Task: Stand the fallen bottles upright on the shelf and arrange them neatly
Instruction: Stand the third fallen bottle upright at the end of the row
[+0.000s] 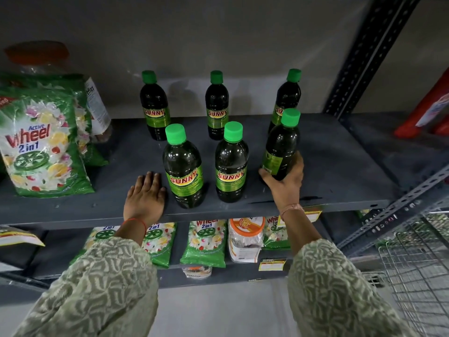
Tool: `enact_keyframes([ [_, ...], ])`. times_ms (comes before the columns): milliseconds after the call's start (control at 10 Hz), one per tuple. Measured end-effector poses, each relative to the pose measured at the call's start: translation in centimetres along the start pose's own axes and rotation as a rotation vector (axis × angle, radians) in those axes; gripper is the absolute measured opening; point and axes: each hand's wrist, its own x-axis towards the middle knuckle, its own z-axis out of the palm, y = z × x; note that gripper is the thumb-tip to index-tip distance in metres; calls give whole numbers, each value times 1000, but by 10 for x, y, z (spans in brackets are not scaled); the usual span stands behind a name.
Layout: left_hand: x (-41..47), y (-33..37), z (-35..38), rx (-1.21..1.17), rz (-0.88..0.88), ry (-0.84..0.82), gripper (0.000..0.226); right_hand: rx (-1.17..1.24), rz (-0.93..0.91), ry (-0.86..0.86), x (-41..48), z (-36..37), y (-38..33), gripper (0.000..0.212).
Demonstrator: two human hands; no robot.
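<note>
Several dark bottles with green caps and Sunny labels stand upright on the grey shelf [328, 171], in a back row and a front row. The back row has a left bottle [154, 105], a middle bottle [216, 105] and a right bottle [286, 98]. In front stand a left bottle [183, 166] and a middle bottle [231, 164]. My right hand [286, 183] grips the base of the front right bottle [281, 144], which leans slightly. My left hand [145, 198] lies flat on the shelf, fingers apart, just left of the front left bottle.
Green Wheel detergent bags [41, 142] and a plastic jar [97, 108] fill the shelf's left side. A perforated metal upright [359, 69] rises at the right, red packs [430, 110] beyond it. More bags and a jar [245, 239] sit on the lower shelf; a wire basket [418, 276] is at lower right.
</note>
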Motion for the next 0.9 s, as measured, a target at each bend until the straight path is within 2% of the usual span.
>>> enact_keyframes([
  [100, 0, -1, 0, 2, -2, -8, 54, -149, -8, 30, 2, 3, -2, 106],
  [200, -1, 0, 0, 3, -1, -4, 54, -39, 8, -37, 2, 0, 1, 78],
  [300, -1, 0, -1, -10, 2, -2, 54, 16, 60, -178, 5, -10, 7, 62],
  [400, -2, 0, -1, -14, 2, -2, 54, -30, 60, -299, 12, -16, 11, 62],
  [500, -2, 0, -1, -9, 3, 3, 54, -100, 46, -257, 11, -11, 6, 95],
  [600, -1, 1, -2, 5, 5, -6, 55, -152, 40, -105, 3, 1, -3, 98],
  [700, -2, 1, -2, 0, 3, -9, 55, -38, 67, -103, 3, 0, -2, 59],
  [800, -2, 1, -2, -17, 0, -6, 55, -16, 108, -305, 13, -12, 4, 53],
  [900, -2, 2, -3, -17, -2, 0, 55, -2, 170, -428, 20, -17, 5, 78],
])
